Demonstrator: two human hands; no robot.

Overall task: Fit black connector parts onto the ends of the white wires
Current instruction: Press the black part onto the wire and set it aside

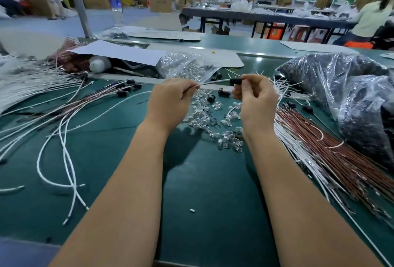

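Hands: left hand (pixel 170 100) pinches the white wire (pixel 213 82); right hand (pixel 255 98) pinches the black connector (pixel 235 81) at the wire's end, both raised above the worktop (pixel 202 192).
Beneath the hands: clear bulbs (pixel 213 121) scattered loose, a few black parts among them.
Left: white wires (pixel 64 138) in loose loops; several brown-and-white leads tipped with black connectors (pixel 125 89).
Right: bundle of brown and white wires (pixel 319 149); plastic bag of black parts (pixel 351 96).
Behind: clear bag of bulbs (pixel 187 66); water bottle (pixel 116 8).
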